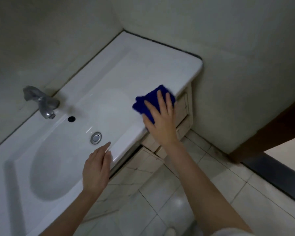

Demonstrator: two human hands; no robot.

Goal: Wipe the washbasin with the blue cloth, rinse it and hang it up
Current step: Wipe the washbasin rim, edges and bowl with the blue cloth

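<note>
Cloth status: blue cloth [154, 99] lay bunched at the washbasin [109, 74] front edge, pressed under our right hand [160, 120], fingers flat, not gripping. Left hand [96, 169] was relaxed, empty, by the rim. We judged the cloth light, soft and floppy; best pinched at a bunched fold.

The washbasin [109, 79] looks like glossy white ceramic, smooth, with light streaks shining in the bowl. The blue cloth [153, 97], at 2 o'clock from the drain, is soft, fuzzy fabric. The tap [41, 99] at 10 o'clock is dull, tarnished grey metal, though the drain plug [96, 137] is shinier chrome. The cabinet [146, 160] underneath is cream, scuffed and cracked-looking. The floor tiles [177, 201] are glossy and the walls [228, 48] flat matt.
</note>
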